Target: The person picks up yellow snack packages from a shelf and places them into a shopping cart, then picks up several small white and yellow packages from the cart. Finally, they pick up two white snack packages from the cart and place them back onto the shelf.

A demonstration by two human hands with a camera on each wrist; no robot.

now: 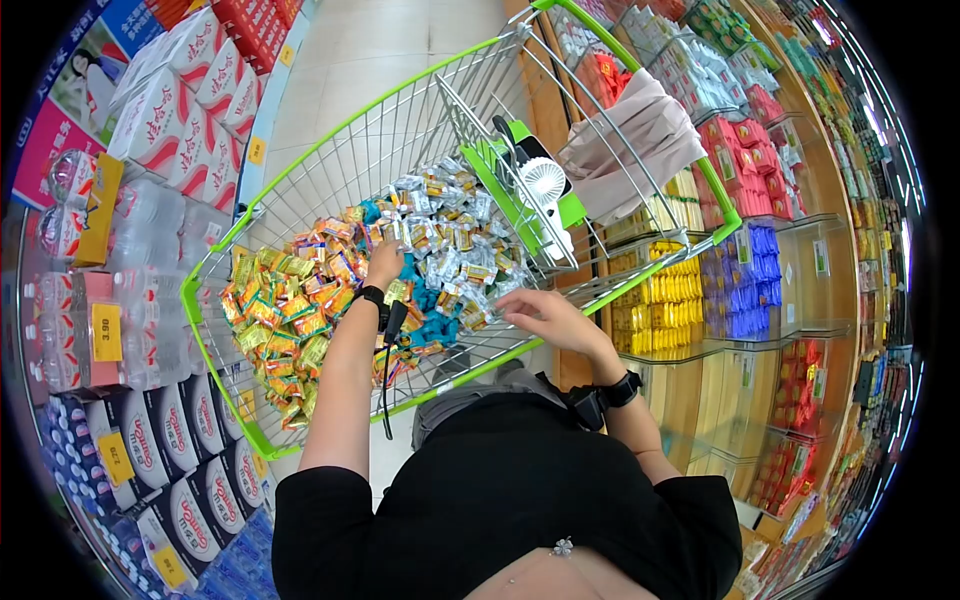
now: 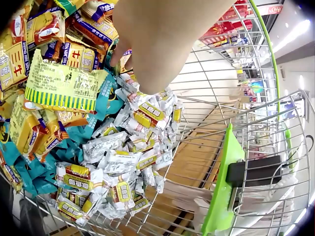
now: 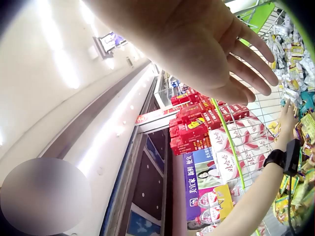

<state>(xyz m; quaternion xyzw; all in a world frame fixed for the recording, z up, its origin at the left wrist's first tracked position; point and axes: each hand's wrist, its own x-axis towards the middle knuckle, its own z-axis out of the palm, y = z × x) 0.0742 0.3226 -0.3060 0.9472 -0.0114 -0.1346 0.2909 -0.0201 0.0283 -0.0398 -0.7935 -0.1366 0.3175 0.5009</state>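
In the cart (image 1: pixel 330 170), our left grip (image 1: pixel 385 265) digs among the silver packets (image 1: pixel 455 245) — we cannot tell whether it holds one. Our right grip (image 1: pixel 550 318) hovers released above them. Yellow packets (image 1: pixel 275 310) lie heaped apart, so sorting seems mostly done — teal ones (image 1: pixel 430 300) lie mixed between.

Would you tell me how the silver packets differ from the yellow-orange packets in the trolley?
The silver packets are pale with small gold labels; the yellow-orange packets are brightly coloured. The left hand reaches the silver packets, while the yellow-orange packets lie left of it. Both are heaped in the shopping trolley.
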